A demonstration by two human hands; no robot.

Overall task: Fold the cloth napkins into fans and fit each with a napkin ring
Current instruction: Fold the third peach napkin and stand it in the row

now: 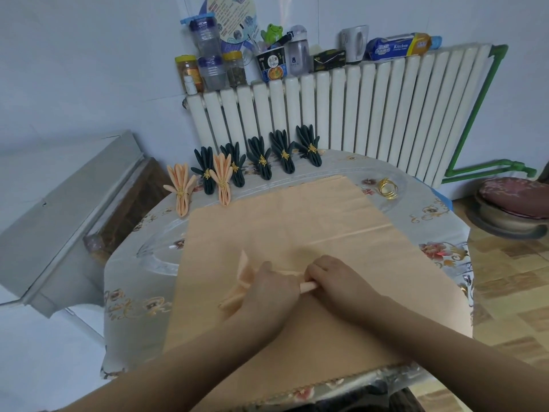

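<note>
A pleated peach napkin lies across a flat peach cloth in the middle of the table. My left hand grips the pleated bundle near its fanned left end. My right hand holds the same bundle just to the right; a short stretch of it shows between the hands. Loose gold napkin rings lie at the far right of the table. Finished fans stand along the far edge: several dark green ones and two peach ones, each in a gold ring.
The round table has a floral plastic cover. A white radiator stands behind it with jars, bottles and boxes on top. A grey box sits to the left. A cushioned stool is at the right.
</note>
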